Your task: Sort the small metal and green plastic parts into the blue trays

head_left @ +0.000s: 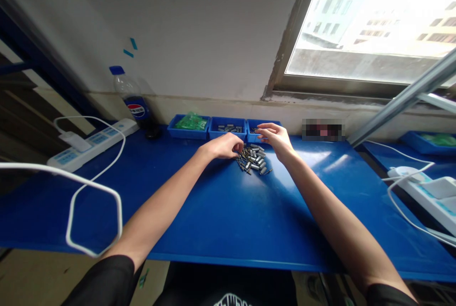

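Note:
A pile of small grey metal cylinders and thin screw-like pins (253,157) lies on the blue table. My left hand (225,146) is at the pile's left edge, its fingers curled down and together; whatever is between them is hidden. Over the front of the right blue tray (262,138) hovers my right hand (278,140), fingers stretched out and slightly apart, with nothing visible in them. Thin metal pieces show partly inside that tray. The middle blue tray (213,134), just behind my left hand, holds several grey cylinders.
The left blue tray (185,135) holds green plastic packets (192,121). Further left stand a cola bottle (137,101) and a white power strip (103,142) with a looping white cable (121,201). A metal ladder-like frame (399,99) and another power strip (431,196) are at right.

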Demonstrator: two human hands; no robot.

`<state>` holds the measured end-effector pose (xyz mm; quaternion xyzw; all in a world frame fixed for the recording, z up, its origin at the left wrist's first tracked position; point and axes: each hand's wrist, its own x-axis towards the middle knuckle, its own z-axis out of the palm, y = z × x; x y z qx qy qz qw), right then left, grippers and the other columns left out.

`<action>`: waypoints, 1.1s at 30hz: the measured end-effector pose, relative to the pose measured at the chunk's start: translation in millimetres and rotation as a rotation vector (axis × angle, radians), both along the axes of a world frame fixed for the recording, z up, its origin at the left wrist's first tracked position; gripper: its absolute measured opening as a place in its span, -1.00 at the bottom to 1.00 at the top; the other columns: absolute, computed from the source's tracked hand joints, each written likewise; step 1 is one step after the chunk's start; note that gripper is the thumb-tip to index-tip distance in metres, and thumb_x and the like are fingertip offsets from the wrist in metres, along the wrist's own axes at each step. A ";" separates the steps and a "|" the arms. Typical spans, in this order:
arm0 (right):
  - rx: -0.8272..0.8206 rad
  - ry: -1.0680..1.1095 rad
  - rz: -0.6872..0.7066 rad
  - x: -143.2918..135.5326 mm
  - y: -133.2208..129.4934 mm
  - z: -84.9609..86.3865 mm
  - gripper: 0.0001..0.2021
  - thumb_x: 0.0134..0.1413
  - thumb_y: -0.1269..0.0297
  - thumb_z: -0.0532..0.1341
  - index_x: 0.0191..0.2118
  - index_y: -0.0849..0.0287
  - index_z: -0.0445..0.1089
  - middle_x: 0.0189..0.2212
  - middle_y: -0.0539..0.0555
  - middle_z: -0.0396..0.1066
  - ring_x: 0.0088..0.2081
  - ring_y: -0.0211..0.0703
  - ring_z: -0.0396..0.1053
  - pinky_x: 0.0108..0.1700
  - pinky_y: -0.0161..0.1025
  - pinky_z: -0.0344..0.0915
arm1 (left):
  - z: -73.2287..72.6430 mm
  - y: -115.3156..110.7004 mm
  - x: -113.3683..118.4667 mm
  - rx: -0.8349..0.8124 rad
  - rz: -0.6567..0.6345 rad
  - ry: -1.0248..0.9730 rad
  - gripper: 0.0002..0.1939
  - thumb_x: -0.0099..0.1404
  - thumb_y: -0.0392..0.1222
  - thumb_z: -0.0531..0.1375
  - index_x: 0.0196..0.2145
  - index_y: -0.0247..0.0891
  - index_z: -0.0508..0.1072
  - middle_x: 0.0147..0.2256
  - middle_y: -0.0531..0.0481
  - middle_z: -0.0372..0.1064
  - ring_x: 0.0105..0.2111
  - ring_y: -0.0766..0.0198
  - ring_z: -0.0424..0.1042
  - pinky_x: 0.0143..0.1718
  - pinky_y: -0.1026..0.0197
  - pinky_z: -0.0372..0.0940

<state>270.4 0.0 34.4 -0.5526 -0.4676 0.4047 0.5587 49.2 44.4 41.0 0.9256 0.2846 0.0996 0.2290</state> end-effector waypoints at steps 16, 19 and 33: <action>-0.027 -0.003 0.056 1.7 1.0 -0.5 -0.74 -0.05 0.20 0.41 -0.20 0.17 0.58 -0.31 0.09 0.62 -0.36 -0.22 0.51 -0.31 -0.32 0.41 | 4.2 4.8 -4.9 -0.074 -0.020 -0.014 -0.92 0.28 -0.27 0.28 -0.30 -0.31 0.58 -0.33 -0.04 0.55 -0.36 0.28 0.45 -0.34 0.31 0.22; -0.059 -0.071 0.088 3.7 0.8 -0.2 -0.77 -0.01 0.18 0.42 -0.23 0.17 0.58 -0.36 0.09 0.62 -0.41 -0.23 0.49 -0.37 -0.34 0.38 | 7.8 5.3 -6.4 -0.103 0.002 -0.080 -0.87 0.31 -0.20 0.25 -0.29 -0.32 0.57 -0.33 -0.04 0.55 -0.35 0.27 0.44 -0.32 0.30 0.24; -0.120 0.172 0.346 -6.6 -7.3 -3.2 -0.65 -0.24 0.14 0.60 -0.32 0.21 0.62 -0.38 0.12 0.62 -0.37 -0.22 0.53 -0.21 -0.32 0.50 | 13.6 -1.2 0.6 -0.042 0.154 -0.227 -0.80 0.32 -0.14 0.24 -0.27 -0.34 0.57 -0.32 -0.08 0.57 -0.34 0.25 0.48 -0.30 0.29 0.29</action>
